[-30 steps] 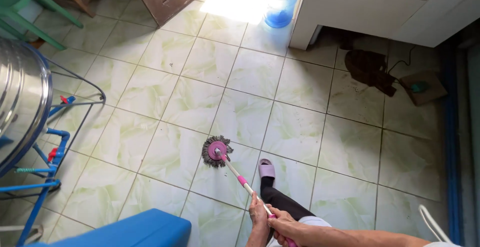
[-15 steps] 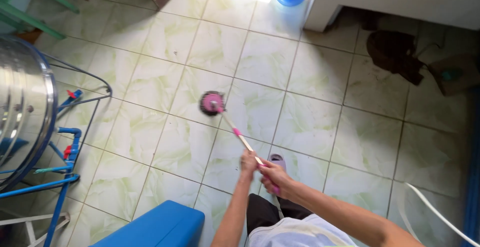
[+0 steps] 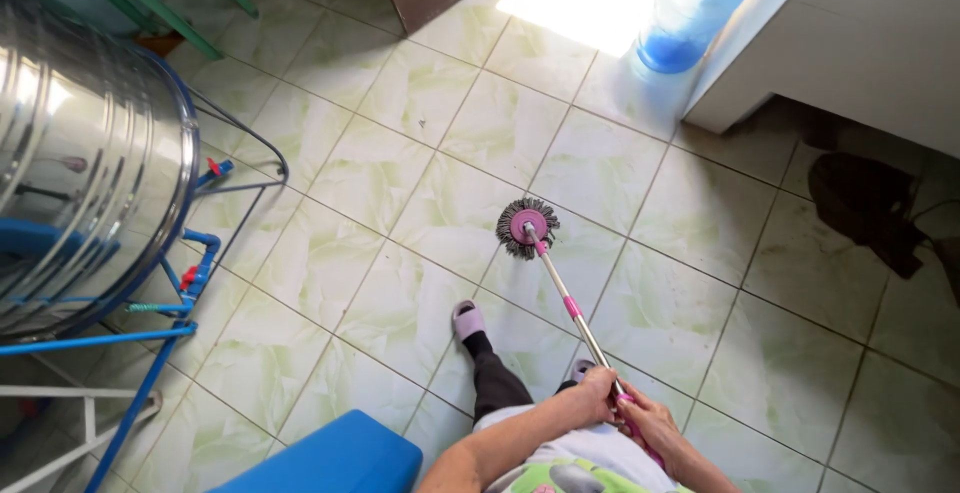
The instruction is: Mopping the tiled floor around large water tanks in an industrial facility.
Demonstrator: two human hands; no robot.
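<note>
steel tank (image 3: 80,153) on its blue frame (image 3: 150,353) bounds the floor left of the mop. mop head (image 3: 527,225) rests flat on the tiled floor (image 3: 400,183), mid-room. no wet trail legible, so progress cannot be judged. left hand (image 3: 590,396) and right hand (image 3: 640,421) have fingers clamped on the mop handle (image 3: 570,303). open tiles ahead; water bottle (image 3: 690,8) and white cabinet (image 3: 860,43) close off far right.

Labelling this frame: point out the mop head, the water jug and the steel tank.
mop head (image 3: 527,227), head view, on its pink centre disc.
water jug (image 3: 690,13), head view, on its blue body.
steel tank (image 3: 85,143), head view, on its ribbed side.
</note>
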